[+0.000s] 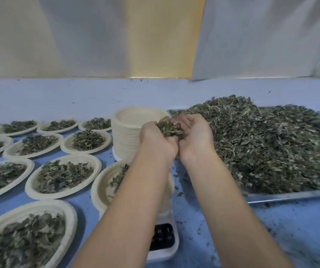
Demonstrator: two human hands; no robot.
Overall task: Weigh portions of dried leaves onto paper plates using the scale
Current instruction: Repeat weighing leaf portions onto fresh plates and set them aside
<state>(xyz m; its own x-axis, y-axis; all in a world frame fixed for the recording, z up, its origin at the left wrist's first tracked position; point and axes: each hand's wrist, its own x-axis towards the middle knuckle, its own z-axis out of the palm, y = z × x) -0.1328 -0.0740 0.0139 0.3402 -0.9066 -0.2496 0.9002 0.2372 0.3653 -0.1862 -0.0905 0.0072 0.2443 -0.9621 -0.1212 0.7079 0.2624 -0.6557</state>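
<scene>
Cupped side by side at frame centre, the left grip (156,141) and the right grip (196,136) clasped a handful of dried leaves (169,129) in curled fingers, raised off the bench (271,240) in front of the stack of empty plates (135,120).

The weighing plate (102,187) sat on the scale (163,242) at lower centre. It was lightly filled and largely hidden by the left forearm. The display was too blurred to read.

The step called for carrying the handful over the middle of that plate and letting it fall a little at a time. Both forearms needed to stay off the plate rim, since any contact would likely falsify the reading.

The tray (290,196) holding the bulk heap (271,144) bounded the path at right. Filled plates (62,176) crowded the left, one just beside the weighing plate. Open room lay at lower right, where the bench carried only crumbs.
</scene>
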